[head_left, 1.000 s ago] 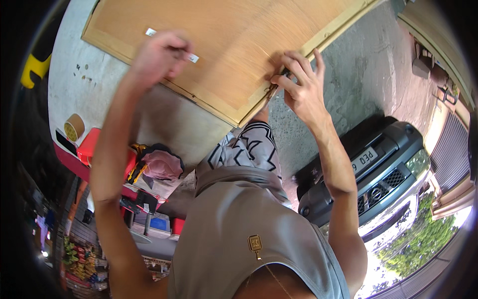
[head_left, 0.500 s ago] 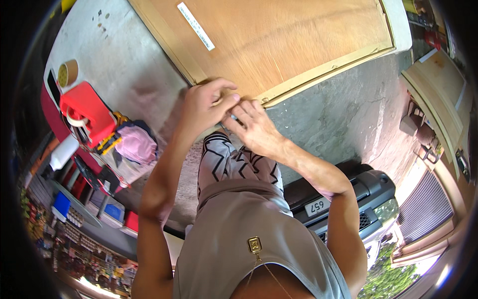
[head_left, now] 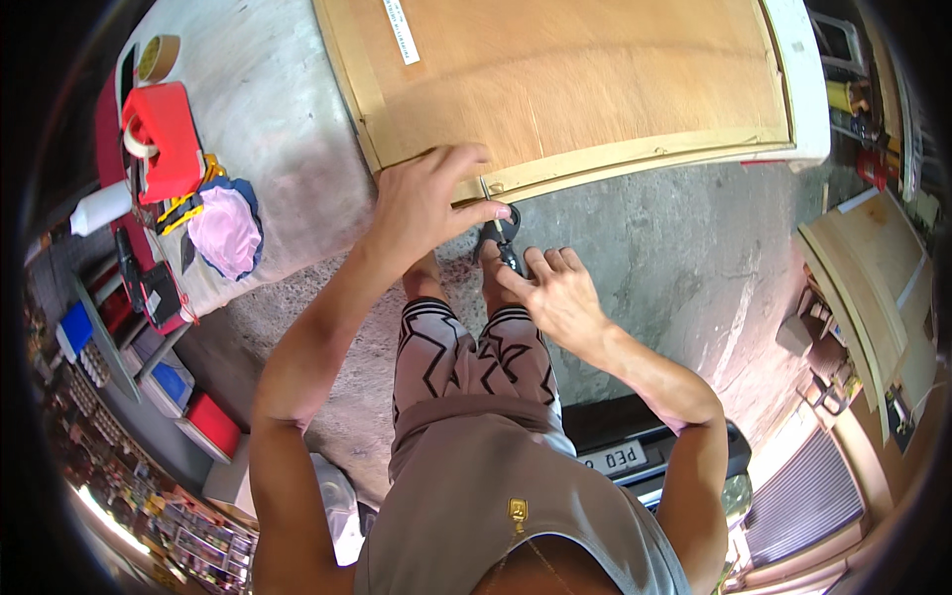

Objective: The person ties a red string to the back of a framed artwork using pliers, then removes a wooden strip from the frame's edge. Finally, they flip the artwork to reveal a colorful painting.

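A flat wooden panel [head_left: 585,89], honey-brown with streaky grain and a paler raised border, lies on the worktop [head_left: 268,109], its near edge towards the person. The left hand [head_left: 426,198] is loosely open at that edge, thumb apart; the right hand [head_left: 560,293] grips the dark handle of a screwdriver-like tool [head_left: 509,256] with a thin metal shaft; the worktop is pale, smudged and round-cornered

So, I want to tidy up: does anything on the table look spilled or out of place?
No spill shows. Only the pink cloth looks slightly untidy: it lies crumpled on the table, near the red case.
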`<action>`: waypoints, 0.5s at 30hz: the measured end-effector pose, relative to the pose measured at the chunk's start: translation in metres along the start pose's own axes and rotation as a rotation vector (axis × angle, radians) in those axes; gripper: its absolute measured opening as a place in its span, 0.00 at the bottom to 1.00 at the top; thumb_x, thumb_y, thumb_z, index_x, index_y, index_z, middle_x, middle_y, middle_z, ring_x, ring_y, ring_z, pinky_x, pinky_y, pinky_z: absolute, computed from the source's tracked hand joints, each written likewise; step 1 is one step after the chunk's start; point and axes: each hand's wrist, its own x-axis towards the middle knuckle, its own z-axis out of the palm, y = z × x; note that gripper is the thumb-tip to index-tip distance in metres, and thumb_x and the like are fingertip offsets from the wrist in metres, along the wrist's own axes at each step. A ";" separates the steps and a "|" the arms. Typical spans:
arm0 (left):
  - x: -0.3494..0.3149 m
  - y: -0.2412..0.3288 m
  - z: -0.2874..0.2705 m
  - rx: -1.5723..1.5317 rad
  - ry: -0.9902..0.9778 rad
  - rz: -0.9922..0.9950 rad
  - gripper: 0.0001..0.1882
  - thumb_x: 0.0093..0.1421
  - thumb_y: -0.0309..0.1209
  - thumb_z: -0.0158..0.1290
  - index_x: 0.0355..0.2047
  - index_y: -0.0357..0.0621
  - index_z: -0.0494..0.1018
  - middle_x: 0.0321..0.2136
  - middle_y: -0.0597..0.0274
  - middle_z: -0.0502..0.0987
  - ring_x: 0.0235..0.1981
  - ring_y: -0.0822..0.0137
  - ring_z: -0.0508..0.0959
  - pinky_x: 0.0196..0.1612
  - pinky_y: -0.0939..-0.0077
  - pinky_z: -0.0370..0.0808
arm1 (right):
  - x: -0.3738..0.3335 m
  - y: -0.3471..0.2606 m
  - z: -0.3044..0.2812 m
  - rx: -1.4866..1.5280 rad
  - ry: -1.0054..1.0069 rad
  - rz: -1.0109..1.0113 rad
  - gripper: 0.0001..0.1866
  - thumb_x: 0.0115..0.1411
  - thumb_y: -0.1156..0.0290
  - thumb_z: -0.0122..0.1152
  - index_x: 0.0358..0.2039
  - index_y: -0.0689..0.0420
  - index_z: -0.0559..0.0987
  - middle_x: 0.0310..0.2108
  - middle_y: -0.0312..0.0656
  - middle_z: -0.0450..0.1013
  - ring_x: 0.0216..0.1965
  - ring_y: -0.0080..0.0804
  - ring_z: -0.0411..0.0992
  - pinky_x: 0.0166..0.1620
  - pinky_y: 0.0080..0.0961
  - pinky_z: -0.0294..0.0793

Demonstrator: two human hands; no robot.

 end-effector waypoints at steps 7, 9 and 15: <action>-0.028 0.015 0.020 0.309 0.267 0.052 0.20 0.49 0.48 0.65 0.19 0.49 0.70 0.17 0.67 0.68 0.19 0.65 0.73 0.22 0.71 0.68 | 0.012 0.068 -0.068 0.763 -0.241 -0.007 0.28 0.47 0.90 0.58 0.51 0.55 0.75 0.40 0.43 0.74 0.35 0.32 0.76 0.35 0.23 0.78; -0.032 0.014 0.026 0.371 0.340 0.028 0.20 0.50 0.46 0.64 0.17 0.50 0.68 0.17 0.67 0.68 0.19 0.64 0.72 0.22 0.71 0.66 | 0.030 0.089 -0.064 0.859 -0.021 0.103 0.23 0.50 0.89 0.57 0.48 0.58 0.74 0.39 0.41 0.74 0.35 0.28 0.75 0.34 0.22 0.76; -0.040 0.029 0.048 0.215 0.392 -0.206 0.18 0.56 0.42 0.62 0.18 0.48 0.69 0.16 0.66 0.70 0.18 0.63 0.73 0.21 0.69 0.68 | 0.137 0.079 -0.066 1.414 0.144 0.305 0.20 0.56 0.84 0.57 0.51 0.61 0.71 0.34 0.35 0.73 0.33 0.23 0.72 0.35 0.19 0.73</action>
